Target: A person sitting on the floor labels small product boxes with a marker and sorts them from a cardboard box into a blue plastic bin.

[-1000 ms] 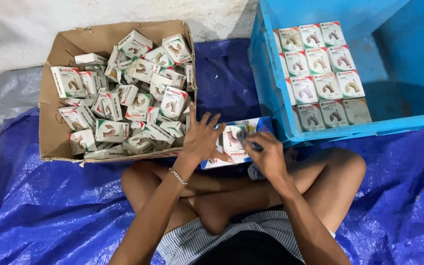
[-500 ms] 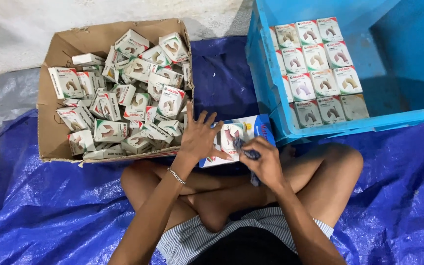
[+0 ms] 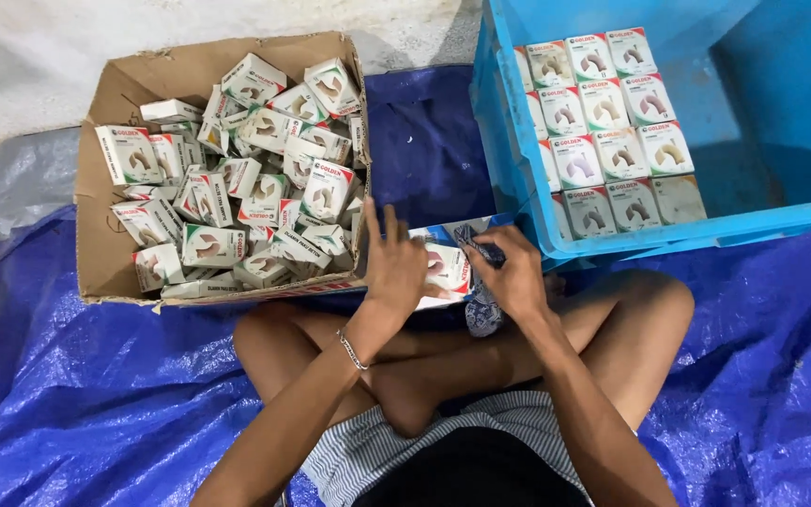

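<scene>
Gripping a small carton [image 3: 445, 268], both hands sit between cardboard box [image 3: 105, 253] and blue crate [image 3: 509, 160].

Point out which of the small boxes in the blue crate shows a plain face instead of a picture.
The small box at the right end of the row nearest the person in the blue crate; its top is plain grey-tan, while the others show a pictured part.

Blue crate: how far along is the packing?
Done: twelve small boxes sit in neat rows in the blue crate. In hand: left hand and right hand hold a larger carton. Left: the cardboard box holds a loose heap.
</scene>
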